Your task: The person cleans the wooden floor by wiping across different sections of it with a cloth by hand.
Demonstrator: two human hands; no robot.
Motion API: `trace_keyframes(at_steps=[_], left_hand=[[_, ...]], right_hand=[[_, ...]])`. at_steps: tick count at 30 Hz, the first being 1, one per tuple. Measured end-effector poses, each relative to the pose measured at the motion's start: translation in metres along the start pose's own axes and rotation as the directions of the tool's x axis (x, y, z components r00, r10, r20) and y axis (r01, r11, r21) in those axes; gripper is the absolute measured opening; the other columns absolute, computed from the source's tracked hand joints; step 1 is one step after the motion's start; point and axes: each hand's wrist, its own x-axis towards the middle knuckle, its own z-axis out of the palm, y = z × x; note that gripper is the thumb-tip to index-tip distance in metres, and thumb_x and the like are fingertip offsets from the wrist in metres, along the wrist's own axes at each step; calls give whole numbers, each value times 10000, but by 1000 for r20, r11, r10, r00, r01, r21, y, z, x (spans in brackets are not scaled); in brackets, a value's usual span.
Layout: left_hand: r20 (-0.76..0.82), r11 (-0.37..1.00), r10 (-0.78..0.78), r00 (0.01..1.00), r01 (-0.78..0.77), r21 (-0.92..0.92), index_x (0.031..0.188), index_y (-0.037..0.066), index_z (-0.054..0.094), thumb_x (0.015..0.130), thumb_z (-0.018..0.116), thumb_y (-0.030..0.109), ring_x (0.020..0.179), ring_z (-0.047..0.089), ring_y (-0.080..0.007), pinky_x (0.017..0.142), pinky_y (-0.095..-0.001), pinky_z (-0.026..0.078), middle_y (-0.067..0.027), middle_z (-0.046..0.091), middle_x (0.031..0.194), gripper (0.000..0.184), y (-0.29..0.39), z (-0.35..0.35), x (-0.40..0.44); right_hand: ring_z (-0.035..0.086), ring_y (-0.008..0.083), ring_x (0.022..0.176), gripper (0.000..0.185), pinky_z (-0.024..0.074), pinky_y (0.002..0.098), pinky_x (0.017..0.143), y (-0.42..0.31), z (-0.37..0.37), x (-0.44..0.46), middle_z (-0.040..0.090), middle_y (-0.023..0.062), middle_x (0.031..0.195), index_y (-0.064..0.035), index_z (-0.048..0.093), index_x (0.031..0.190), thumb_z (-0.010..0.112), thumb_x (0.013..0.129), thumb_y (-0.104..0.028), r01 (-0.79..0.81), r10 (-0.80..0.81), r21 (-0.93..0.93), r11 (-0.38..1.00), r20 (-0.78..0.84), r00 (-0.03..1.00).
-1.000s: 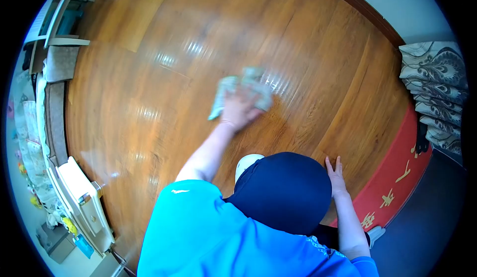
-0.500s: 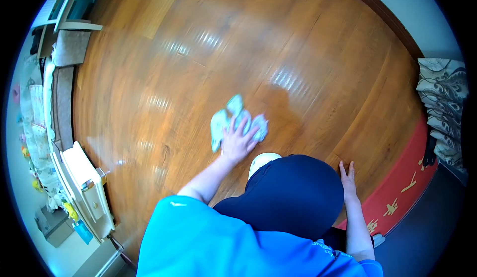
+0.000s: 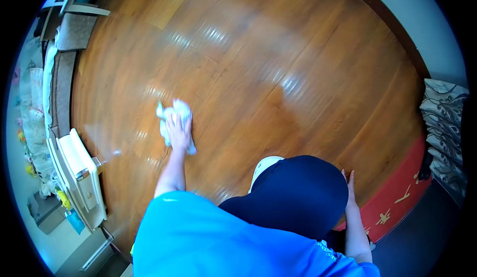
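Observation:
My left hand (image 3: 180, 134) presses a pale, crumpled cloth (image 3: 183, 109) against the shiny wooden floor (image 3: 238, 83), left of the middle of the head view. Parts of the cloth stick out past the fingers, which are slightly blurred. On the other side of my bent knee (image 3: 308, 192), my right hand (image 3: 351, 192) reaches down to the floor with its fingers apart and nothing in it. The knee hides part of that hand. A white shoe (image 3: 263, 165) shows beside the knee.
Along the left stand a bed (image 3: 62, 93), a white drawer cabinet (image 3: 92, 190) and a pale chair-like frame (image 3: 87, 9). On the right are a red mat (image 3: 387, 205) with gold marks, a patterned curtain (image 3: 444, 128) and a wall with a dark baseboard (image 3: 392, 18).
My left hand has swept the cloth to the left across the floor, and the cloth looks more bunched. My right hand stays by the knee. The view has shifted slightly.

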Motion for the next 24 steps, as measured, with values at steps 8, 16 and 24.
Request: trace_keyframes(at_steps=[8,16,24], left_hand=[[315,910,409,857,-355,-216,1296,366,556,800,668,401,1368,193,-488,984,-704,232,-147,267,1507,510,166,6,-151],[37,616,787,615,-784,-74,1333,315,501,828,573,526,1366,307,-334,996,-612,323,-27,390,1467,552,273,11,96],[-128,906,416,900,-423,-28,1316,292,521,825,597,492,1357,309,-353,989,-657,300,-58,407,1442,536,305,15,191]], right_hand=[[143,419,1422,1139,266,412,1136,-2,-12,1,-29,269,1548,-204,165,1519,848,622,-363,-49,49,-1,999,30,998],[181,438,1405,1067,278,425,1129,-74,-111,14,13,288,1540,-217,187,1510,826,665,-342,-367,295,329,870,249,923],[121,576,1360,1128,260,476,1125,-133,-156,72,-31,395,1484,-245,122,1520,835,654,-363,-358,343,220,908,103,934]])
